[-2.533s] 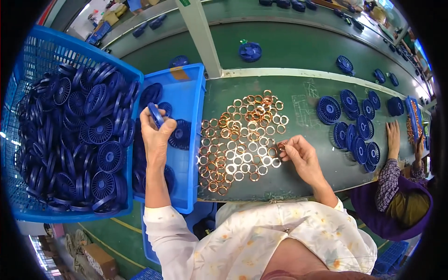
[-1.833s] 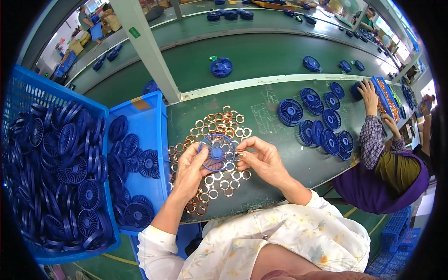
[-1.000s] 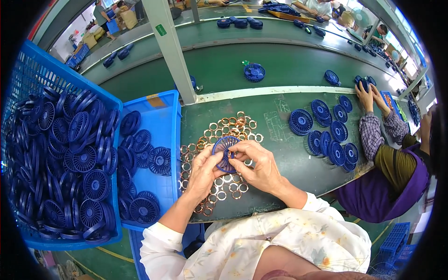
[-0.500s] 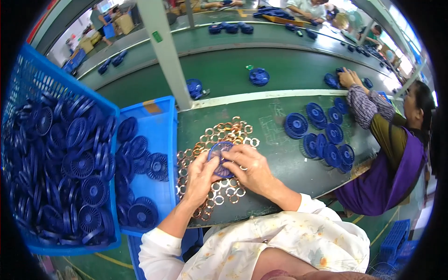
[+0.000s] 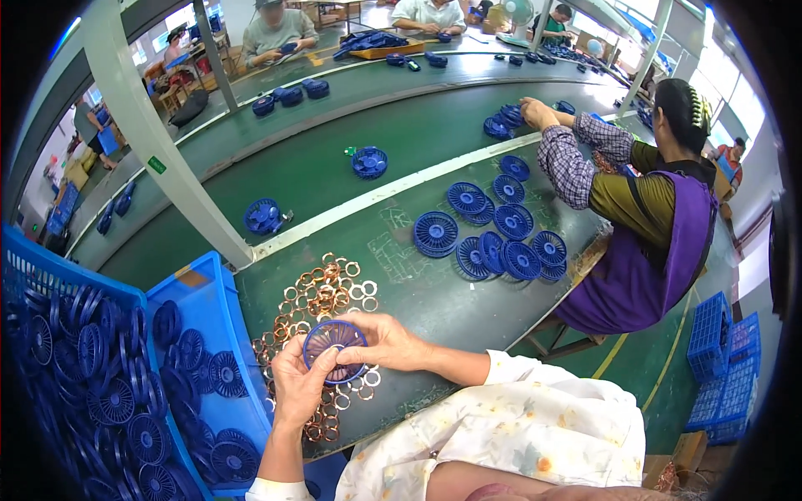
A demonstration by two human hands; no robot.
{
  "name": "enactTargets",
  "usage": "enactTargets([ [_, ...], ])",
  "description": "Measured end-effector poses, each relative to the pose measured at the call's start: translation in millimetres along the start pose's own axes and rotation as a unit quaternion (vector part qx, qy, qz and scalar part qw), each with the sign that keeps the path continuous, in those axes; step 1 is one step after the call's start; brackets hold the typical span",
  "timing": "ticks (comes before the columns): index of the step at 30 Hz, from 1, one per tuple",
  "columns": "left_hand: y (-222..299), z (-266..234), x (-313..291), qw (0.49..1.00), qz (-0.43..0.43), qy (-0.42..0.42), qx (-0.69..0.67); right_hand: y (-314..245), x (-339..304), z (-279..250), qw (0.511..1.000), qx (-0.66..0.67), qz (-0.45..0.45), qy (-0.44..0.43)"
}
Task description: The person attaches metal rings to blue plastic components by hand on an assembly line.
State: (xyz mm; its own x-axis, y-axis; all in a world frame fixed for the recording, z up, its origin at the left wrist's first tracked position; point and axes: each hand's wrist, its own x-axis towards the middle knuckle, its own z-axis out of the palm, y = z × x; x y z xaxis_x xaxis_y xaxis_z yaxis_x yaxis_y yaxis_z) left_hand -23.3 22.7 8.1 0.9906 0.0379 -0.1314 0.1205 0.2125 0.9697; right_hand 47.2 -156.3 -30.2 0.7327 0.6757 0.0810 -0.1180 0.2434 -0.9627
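A round blue fan grille (image 5: 335,334) with thin spokes is held between both hands, low over the table. My left hand (image 5: 299,386) grips its left and near edge, the thumb lying across the face. From the right, my right hand (image 5: 389,342) pinches the rim, thumb on the near side and fingers behind. A pale ring seems to show at the grille's middle, but I cannot tell whether it sits in the grille or lies beneath. Loose copper-coloured rings (image 5: 321,299) spread over the table beneath and beyond my hands.
To the left stand a blue tray (image 5: 190,290) and a perforated blue crate (image 5: 83,269), both holding many grilles. More grilles (image 5: 435,231) lie on the table (image 5: 418,313) at right. Beyond runs a green conveyor (image 5: 313,188) carrying fan parts. A co-worker (image 5: 643,225) sits at right.
My view has swung to the right. The grille has turned to show more of its round face. My right fingers have moved from over its middle to its right rim.
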Motion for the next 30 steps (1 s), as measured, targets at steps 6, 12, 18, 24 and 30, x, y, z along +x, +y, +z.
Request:
enactTargets([
  [6,2,-1,-8,0.994,0.052,-0.023,0.088,-15,-9,-5,0.996,-0.087,-0.02,0.003],
  [12,29,-72,-12,0.807,0.226,0.284,0.466,-63,-22,-115,0.686,-0.582,-0.129,0.417],
  [18,33,-131,-39,0.703,-0.003,0.33,0.63,-53,-26,-149,0.591,-0.661,-0.148,0.437],
  [24,21,-126,-27,0.705,-0.102,0.288,0.64,-5,12,-73,0.799,-0.572,-0.108,0.151],
  [30,13,-135,-29,0.726,-0.041,0.231,0.646,13,18,-79,0.816,-0.558,-0.069,0.135],
])
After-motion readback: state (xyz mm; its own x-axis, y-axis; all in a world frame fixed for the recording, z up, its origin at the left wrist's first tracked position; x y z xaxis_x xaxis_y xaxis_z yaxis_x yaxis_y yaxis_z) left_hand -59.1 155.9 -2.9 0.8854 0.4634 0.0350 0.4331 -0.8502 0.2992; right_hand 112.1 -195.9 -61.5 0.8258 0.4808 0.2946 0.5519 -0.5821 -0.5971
